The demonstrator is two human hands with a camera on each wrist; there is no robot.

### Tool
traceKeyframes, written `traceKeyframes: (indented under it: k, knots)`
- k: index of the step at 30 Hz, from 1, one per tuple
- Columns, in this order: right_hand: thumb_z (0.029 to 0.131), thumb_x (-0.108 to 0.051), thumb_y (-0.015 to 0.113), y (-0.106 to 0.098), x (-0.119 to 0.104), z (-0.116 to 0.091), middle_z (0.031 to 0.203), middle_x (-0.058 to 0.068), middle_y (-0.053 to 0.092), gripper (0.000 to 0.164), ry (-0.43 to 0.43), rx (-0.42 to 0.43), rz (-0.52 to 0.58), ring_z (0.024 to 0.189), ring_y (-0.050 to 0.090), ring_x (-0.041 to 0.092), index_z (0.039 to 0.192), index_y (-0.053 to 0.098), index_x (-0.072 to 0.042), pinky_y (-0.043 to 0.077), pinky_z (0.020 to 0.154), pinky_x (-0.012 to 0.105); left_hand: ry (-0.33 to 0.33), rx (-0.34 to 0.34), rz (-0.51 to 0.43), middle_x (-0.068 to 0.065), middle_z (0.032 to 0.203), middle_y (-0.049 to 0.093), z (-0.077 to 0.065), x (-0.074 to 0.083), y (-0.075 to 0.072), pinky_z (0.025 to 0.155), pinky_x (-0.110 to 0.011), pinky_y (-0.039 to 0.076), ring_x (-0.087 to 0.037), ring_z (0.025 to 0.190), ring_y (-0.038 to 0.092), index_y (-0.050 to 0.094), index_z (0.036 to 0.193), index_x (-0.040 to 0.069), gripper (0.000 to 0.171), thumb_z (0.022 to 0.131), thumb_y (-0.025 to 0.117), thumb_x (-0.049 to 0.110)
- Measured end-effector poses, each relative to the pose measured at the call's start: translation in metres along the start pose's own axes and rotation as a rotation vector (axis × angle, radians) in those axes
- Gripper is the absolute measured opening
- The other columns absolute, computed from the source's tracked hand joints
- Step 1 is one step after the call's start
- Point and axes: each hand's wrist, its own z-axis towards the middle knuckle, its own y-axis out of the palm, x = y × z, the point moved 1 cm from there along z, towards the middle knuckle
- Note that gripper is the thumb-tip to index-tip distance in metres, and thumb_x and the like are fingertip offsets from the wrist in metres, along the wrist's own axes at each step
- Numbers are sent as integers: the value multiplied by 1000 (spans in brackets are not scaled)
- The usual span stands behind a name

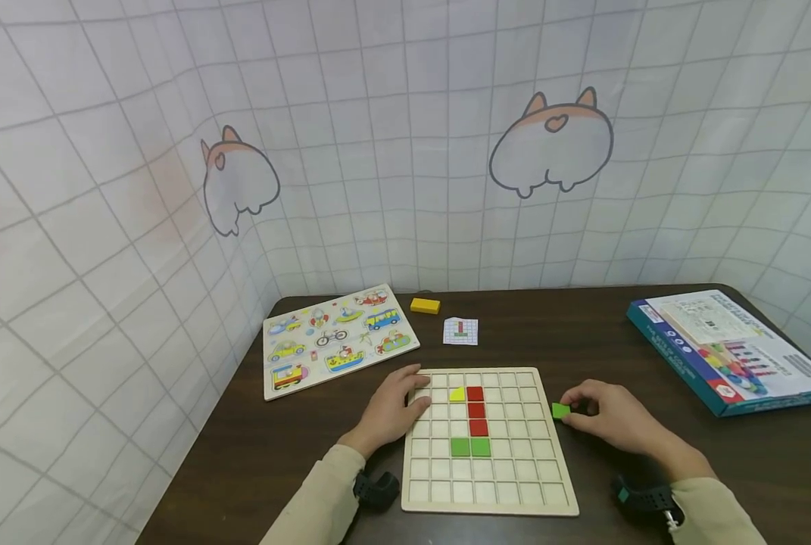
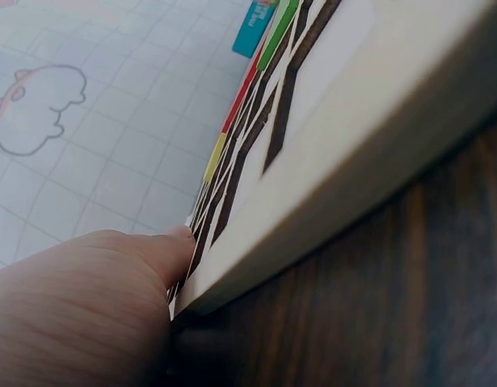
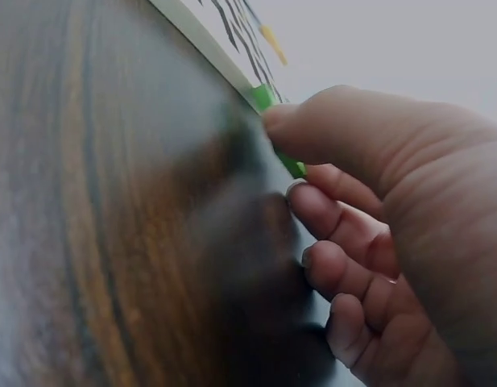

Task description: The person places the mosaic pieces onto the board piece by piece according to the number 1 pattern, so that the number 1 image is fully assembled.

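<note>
A pale grid board (image 1: 439, 496) lies on the dark table, with one yellow tile (image 1: 457, 394), a column of red tiles (image 1: 476, 409) and two green tiles (image 1: 470, 447) set in its squares. My left hand (image 1: 393, 403) rests on the board's left edge, its thumb over the rim in the left wrist view. Just off the board's right edge, my right hand (image 1: 606, 416) pinches a loose green tile (image 1: 559, 411) between thumb and index finger. The right wrist view shows this green tile (image 3: 264, 97) close to the board's side, other fingers curled beneath.
Behind the board lie a small pattern card (image 1: 460, 331) and a yellow block (image 1: 425, 306). A picture puzzle board (image 1: 340, 341) sits at the back left. At the right lies a blue-edged box (image 1: 732, 352). A white gridded curtain (image 1: 405, 151) hangs behind the table.
</note>
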Motion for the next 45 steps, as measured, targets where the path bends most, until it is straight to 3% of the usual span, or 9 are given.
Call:
traceKeyframes:
  k: [4,21,26,37,45]
  knots:
    - [86,-27,76,1,-3,1,91,-4,64,21,6,33,17,68,49,9,103,72,-15,41,54,23,-11,-11,10,-3,153,39,1,0,-1,112,-48,35,-26,142,34,60,134,16,38,99,60,32]
    - [88,-20,75,19,-19,15,93,-7,63,23,-125,102,35,63,45,4,110,73,-13,39,52,23,-22,-25,5,-2,153,39,1,0,-1,113,-48,35,-26,142,33,60,134,17,39,99,60,32]
    - [88,-20,75,24,-31,19,89,-8,61,20,-173,84,92,67,47,5,107,73,-13,41,55,23,-19,-24,7,-3,153,39,2,1,-2,112,-48,35,-27,142,33,60,135,16,39,99,59,31]
    - [87,-19,75,38,-53,15,99,-8,64,18,-233,27,186,75,52,5,105,73,-19,48,64,22,-18,5,44,-5,155,37,5,0,1,114,-49,32,-28,143,32,58,136,15,39,101,56,31]
    - [86,-24,77,44,-60,13,97,-12,63,16,-237,-7,155,78,52,10,102,73,-23,46,65,22,-26,39,58,-7,156,35,5,0,3,113,-51,33,-30,143,31,57,138,14,41,101,56,31]
